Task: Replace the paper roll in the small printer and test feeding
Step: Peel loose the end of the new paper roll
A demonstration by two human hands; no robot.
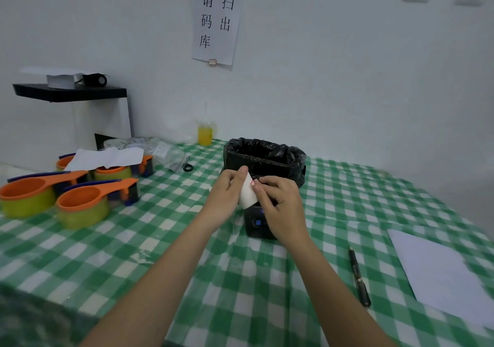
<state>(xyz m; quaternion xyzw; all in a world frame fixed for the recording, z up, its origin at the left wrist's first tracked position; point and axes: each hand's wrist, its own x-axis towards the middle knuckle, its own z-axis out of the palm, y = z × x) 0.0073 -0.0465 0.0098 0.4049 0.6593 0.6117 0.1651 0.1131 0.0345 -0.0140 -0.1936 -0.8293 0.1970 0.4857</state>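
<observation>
A white paper roll [246, 194] is held above the small black printer [258, 222], which stands on the green checked tablecloth. My left hand [227, 191] grips the roll from the left, thumb on top. My right hand [278, 199] pinches the roll's right edge, where a small red mark shows, and hides most of the printer's top. Only the printer's front with a blue button shows below my hands.
A black-lined bin [267, 159] stands right behind the printer. Orange-and-green tape dispensers [80, 205] crowd the left, with papers and scissors [188, 166] behind. A yellow drink [205, 133] stands by the wall. A pen [359, 278] and a white sheet [441, 274] lie on the right.
</observation>
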